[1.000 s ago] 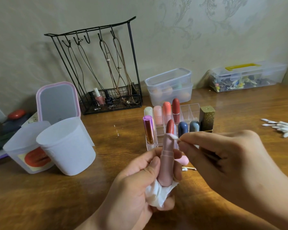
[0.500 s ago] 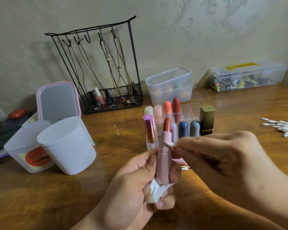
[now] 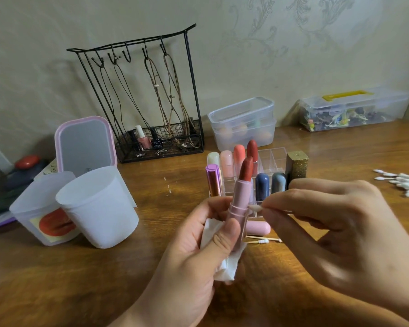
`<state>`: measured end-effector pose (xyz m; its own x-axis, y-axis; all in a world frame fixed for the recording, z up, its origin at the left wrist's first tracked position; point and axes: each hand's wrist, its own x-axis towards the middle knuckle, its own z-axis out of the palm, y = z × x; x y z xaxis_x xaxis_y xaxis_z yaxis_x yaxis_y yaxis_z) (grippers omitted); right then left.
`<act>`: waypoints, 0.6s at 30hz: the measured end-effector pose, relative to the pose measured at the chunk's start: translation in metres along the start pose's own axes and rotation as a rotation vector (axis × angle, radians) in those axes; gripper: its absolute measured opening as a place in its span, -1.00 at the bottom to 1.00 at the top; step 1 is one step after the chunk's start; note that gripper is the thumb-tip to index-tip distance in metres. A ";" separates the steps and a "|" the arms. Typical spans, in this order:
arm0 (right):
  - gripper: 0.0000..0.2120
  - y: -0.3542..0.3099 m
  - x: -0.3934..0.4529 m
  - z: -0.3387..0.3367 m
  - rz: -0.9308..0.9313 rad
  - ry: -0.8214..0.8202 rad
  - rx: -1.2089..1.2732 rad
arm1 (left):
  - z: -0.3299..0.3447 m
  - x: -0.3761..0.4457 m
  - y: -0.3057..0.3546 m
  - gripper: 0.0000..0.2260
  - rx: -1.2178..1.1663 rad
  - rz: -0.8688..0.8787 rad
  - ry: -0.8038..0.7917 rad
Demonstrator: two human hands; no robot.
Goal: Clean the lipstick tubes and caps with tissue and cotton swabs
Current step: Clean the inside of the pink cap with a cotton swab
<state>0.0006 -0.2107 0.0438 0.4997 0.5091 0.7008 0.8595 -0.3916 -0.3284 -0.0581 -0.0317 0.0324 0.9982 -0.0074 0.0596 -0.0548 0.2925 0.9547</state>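
A brown wooden table [image 3: 80, 279] stands by a pale wall. The right hand [image 3: 335, 232] pinches a thin white cotton swab [image 3: 255, 207], its tip touching the tube's side. The left hand [image 3: 198, 251] curls round an open pink lipstick tube [image 3: 240, 201] and a crumpled white tissue [image 3: 224, 267]. A small pink cap [image 3: 260, 228] lies on the table just behind.

no text, label, brand or number is sharp enough to read anywhere.
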 end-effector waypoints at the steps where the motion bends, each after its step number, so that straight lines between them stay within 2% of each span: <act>1: -0.88 0.000 0.000 0.000 -0.003 0.001 0.001 | 0.000 0.000 0.000 -0.81 0.003 0.009 -0.005; 12: -0.89 -0.002 0.001 0.001 -0.006 -0.005 0.040 | -0.006 0.001 -0.001 -0.87 0.044 0.071 -0.093; 14: -0.89 -0.002 0.001 0.000 -0.007 -0.003 0.053 | -0.007 0.001 -0.001 -0.81 0.054 0.087 -0.124; 16: -0.89 -0.003 0.001 0.000 -0.006 -0.003 0.064 | -0.008 0.001 -0.002 -0.84 0.075 0.099 -0.102; 18: -0.90 -0.005 0.001 0.000 -0.005 -0.003 0.075 | -0.007 0.002 -0.001 -0.76 0.098 0.109 -0.082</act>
<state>-0.0032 -0.2079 0.0458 0.4959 0.5133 0.7005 0.8674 -0.3309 -0.3716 -0.0557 -0.0253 0.0290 0.9810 -0.0602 0.1845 -0.1691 0.2011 0.9649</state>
